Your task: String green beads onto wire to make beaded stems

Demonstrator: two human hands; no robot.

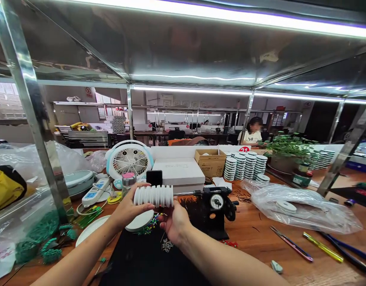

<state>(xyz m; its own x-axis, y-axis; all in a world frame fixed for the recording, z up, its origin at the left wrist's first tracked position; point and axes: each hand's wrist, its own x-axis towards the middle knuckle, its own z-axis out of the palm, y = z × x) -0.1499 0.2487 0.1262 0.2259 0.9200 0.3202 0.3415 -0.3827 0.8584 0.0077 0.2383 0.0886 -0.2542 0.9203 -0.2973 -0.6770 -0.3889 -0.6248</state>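
Observation:
A row of white spools (155, 196) lies sideways in front of a black winding machine (215, 208), in line with its metal shaft. My left hand (132, 206) grips the left end of the row, thumb in front and fingers behind. Under the right end is my right hand (177, 222), its fingers curled against the spools and partly hidden. Below, a black mat (141, 258) carries a small pile of metal pieces (167, 245). Colourful small pieces (153, 225) lie beside a round white dish (139, 221).
Stacked spools (241, 167), a cardboard box (210, 163) and a white box (178, 174) stand behind. A fan (131, 161) and power strip (96, 192) are left. Plastic bag (302, 204), tweezers (291, 243), yellow tube (322, 247) and pliers (346, 250) lie right. A person (251, 133) sits beyond.

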